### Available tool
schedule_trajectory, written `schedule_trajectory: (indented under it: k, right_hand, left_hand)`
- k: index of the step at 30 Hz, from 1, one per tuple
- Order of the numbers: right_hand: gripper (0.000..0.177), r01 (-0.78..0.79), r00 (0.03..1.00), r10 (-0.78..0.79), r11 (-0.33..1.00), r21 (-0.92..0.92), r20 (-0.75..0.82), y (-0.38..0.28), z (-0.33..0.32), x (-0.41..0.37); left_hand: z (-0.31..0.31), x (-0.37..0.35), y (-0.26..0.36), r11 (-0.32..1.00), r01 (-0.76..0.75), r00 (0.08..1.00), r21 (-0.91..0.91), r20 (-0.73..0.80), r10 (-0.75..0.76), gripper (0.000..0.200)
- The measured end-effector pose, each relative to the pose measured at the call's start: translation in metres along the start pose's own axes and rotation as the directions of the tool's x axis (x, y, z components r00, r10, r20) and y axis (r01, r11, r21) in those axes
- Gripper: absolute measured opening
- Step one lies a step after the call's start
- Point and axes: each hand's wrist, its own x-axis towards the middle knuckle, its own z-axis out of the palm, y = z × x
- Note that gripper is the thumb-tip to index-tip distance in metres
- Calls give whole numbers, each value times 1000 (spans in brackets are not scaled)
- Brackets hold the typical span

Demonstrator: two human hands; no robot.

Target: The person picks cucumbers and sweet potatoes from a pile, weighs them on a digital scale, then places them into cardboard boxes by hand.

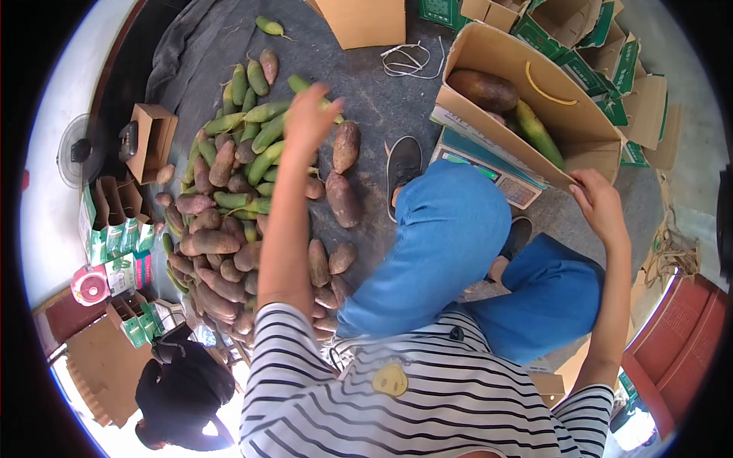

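My left hand (307,120), blurred by motion, is over the right side of a heap of roots. Beneath it lies a long green radish (298,82), partly hidden by the hand; the blur hides whether the fingers grip it. Reddish-brown roots (346,146) lie just beside the hand. With fingers and thumb, my right hand (598,204) pinches the near corner of an open cardboard box (477,57). Inside the box are a big reddish-brown root (481,90) and a green radish (539,136). The box rests on a scale (519,188) with a lit green display.
White cord (408,61) lies on the dark floor near another carton (363,21). Open green-and-brown cartons (595,76) crowd the far right. A fan (79,149) and a small carton (153,141) stand at left. A person in dark clothing (183,389) is at lower left.
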Motion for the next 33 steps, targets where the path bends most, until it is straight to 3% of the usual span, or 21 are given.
schedule_trajectory:
  k: [1, 3, 5, 7, 9, 11, 13, 15, 17, 19, 21, 24, 27, 28, 30, 33]
  right_hand:
    - [21, -4, 1000, 4, 1000, 15, 1, -1, 0, 0]
    - [22, -19, 1000, 19, 999, 25, 12, -2, -1, 1]
    - [22, -39, 999, 39, 999, 14, 29, -4, 0, 4]
    - [22, -7, 999, 7, 1000, 15, 33, -5, 4, 7]
    - [23, -11, 999, 12, 1000, -10, 40, -2, -1, 3]
    - [23, -32, 997, 34, 999, -24, 67, -4, -3, 7]
    - [23, -52, 995, 54, 998, -17, 84, -3, -6, 6]
    - [23, -46, 995, 46, 999, -2, 87, -1, -4, 7]
    - [23, -33, 997, 32, 999, 12, 75, 2, -3, 5]
    - [24, -44, 995, 43, 999, 3, 89, 2, -4, 3]
    - [24, -42, 995, 41, 999, 10, 93, 8, -2, 0]
    - [24, -35, 997, 34, 999, 20, 63, 13, -2, -7]
    - [23, -23, 999, 22, 999, 49, 24, 19, 1, -12]
    - [23, -33, 999, 32, 998, 55, 21, 20, 1, -12]
    - [23, -45, 999, 43, 997, 59, 24, 23, 0, -12]
    - [23, -47, 998, 45, 998, 51, 42, 24, -1, -12]
  left_hand:
    - [20, -10, -66, 988, -27, 999, 151, -37, 33, 51]
    - [36, -35, -141, 896, 290, 935, 337, 101, -341, 60]
    - [57, -65, -187, 807, 507, 824, 303, 103, -557, 70]
    - [79, -90, -217, 847, 496, 837, 191, 153, -525, 77]
    - [116, -104, -249, 834, 535, 833, 134, 86, -547, 72]
    - [114, -91, -227, 804, 473, 797, 361, 215, -565, 67]
    - [110, -86, -200, 777, 359, 815, 517, 232, -531, 63]
    - [97, -73, -180, 767, 341, 751, 544, 334, -570, 66]
    - [92, -80, -170, 787, 365, 754, 498, 338, -563, 67]
    - [137, -104, -258, 884, 438, 776, 166, 426, -465, 67]
    - [111, -120, -197, 927, 312, 877, 209, 311, -366, 64]
    - [87, -134, -139, 907, 247, 922, 341, 204, -328, 63]
    - [58, -124, -106, 957, 252, 967, 146, 0, -255, 65]
    - [44, -116, -85, 970, 230, 971, -80, -42, -234, 65]
    - [10, -96, -30, 892, 100, 985, -441, -81, -151, 58]
    - [-28, -70, 87, 779, -241, 963, -579, -244, 116, 60]
